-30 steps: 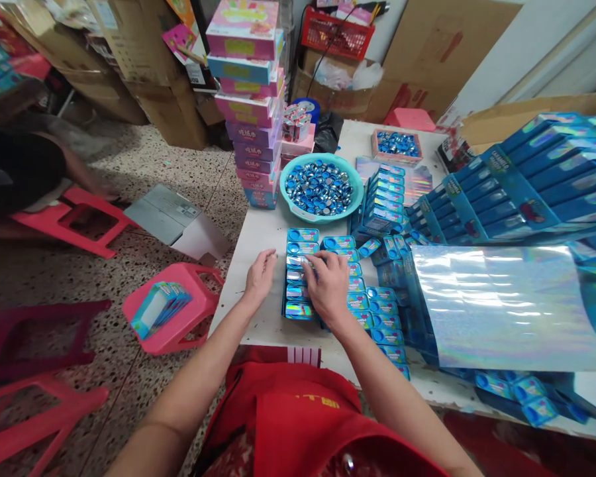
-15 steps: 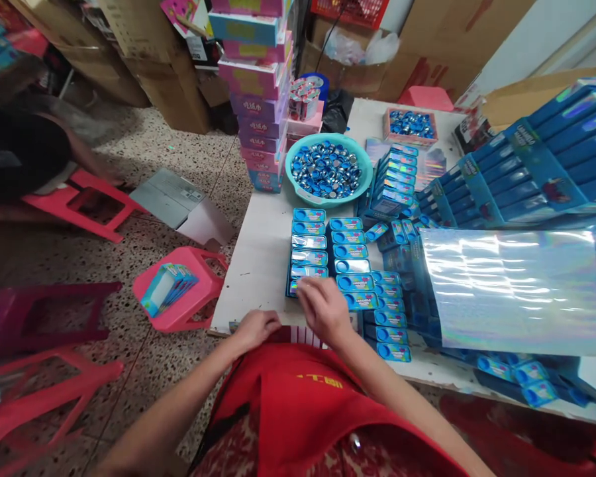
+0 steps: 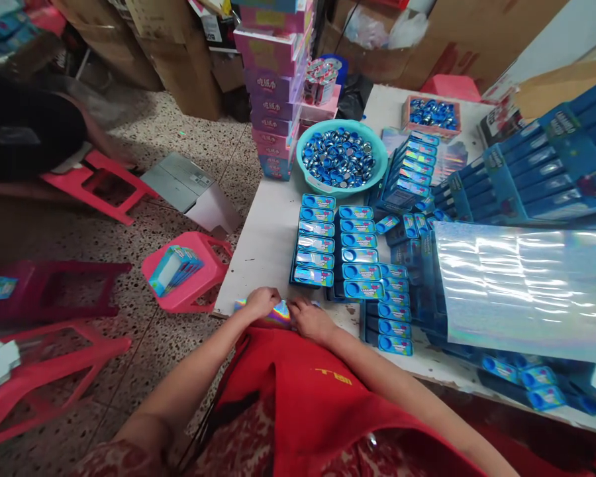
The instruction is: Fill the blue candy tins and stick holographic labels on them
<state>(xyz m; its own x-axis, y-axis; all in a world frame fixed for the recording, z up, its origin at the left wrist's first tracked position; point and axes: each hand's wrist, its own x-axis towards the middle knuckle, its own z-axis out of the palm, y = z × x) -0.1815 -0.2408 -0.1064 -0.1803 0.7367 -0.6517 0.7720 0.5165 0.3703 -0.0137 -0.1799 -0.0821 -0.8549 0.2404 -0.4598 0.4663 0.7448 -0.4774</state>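
Observation:
A shiny rainbow-coloured holographic sheet (image 3: pixel 281 311) shows between my hands at the table's near edge, against the red apron. My left hand (image 3: pixel 262 302) is closed on its left part, fingers curled in. Toward the sheet's right side, my right hand (image 3: pixel 314 320) is closed too, its fingertips pressed on the sheet. Just beyond my hands stands a row of small blue boxes (image 3: pixel 314 260) with round blue wells on top. A second row of blue boxes (image 3: pixel 359 255) runs beside it on the right. My palms hide much of the sheet.
A turquoise basin (image 3: pixel 305 173) of blue-and-silver caps stands behind the rows, with a pink tray (image 3: pixel 406 119) of caps farther back. Stacked cartons (image 3: pixel 273 106) rise at the table's far left. A large reflective sheet (image 3: pixel 521 291) covers blue boxes at right. Pink stool (image 3: pixel 213 265) at left.
My right hand has come down from the front box of the left row to the table edge beside my left hand. The holographic sheet now shows between them. The view has shifted slightly.

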